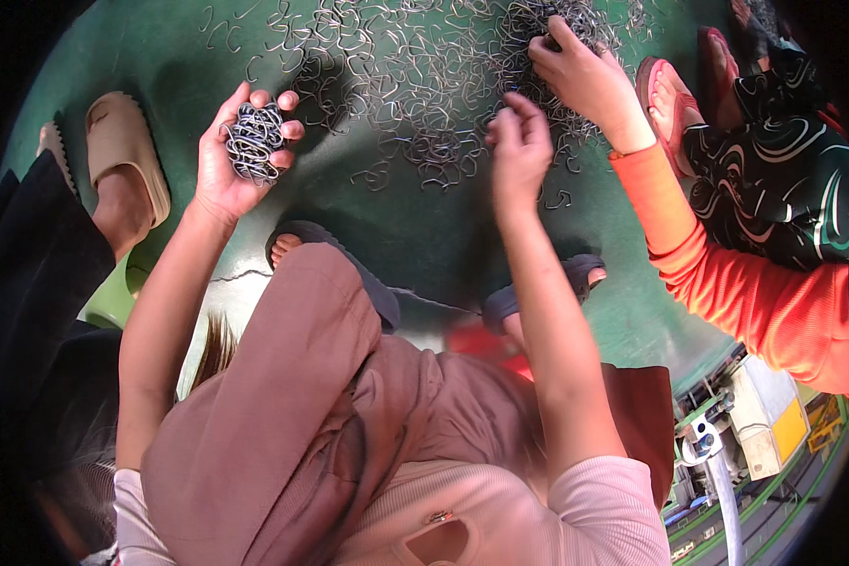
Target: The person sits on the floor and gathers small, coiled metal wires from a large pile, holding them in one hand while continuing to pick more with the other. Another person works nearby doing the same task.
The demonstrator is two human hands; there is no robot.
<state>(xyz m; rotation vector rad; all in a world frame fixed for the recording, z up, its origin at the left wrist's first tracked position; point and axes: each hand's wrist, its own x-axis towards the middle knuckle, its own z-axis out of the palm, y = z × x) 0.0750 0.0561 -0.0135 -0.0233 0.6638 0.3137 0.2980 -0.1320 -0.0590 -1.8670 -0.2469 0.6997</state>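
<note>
A bundle of bent metal wire hooks (254, 143) lies packed in my left hand (233, 170), palm up with the fingers curled round it. My right hand (522, 149) is over the scattered wire hooks (396, 80) on the green floor, slightly blurred. Its fingers are curled in, and whatever they may hold is too small or hidden to make out. Closest to it, on its left, is a small heap of hooks (434, 151). Most of the loose hooks look S- or C-shaped.
At right, another person's hand (585, 75) in an orange sleeve (726, 274) reaches over a denser hook pile (538, 24). That person's red sandal (658, 104) is beside it. A tan slide (127, 151) on someone's foot is at left. Machinery (726, 434) stands lower right.
</note>
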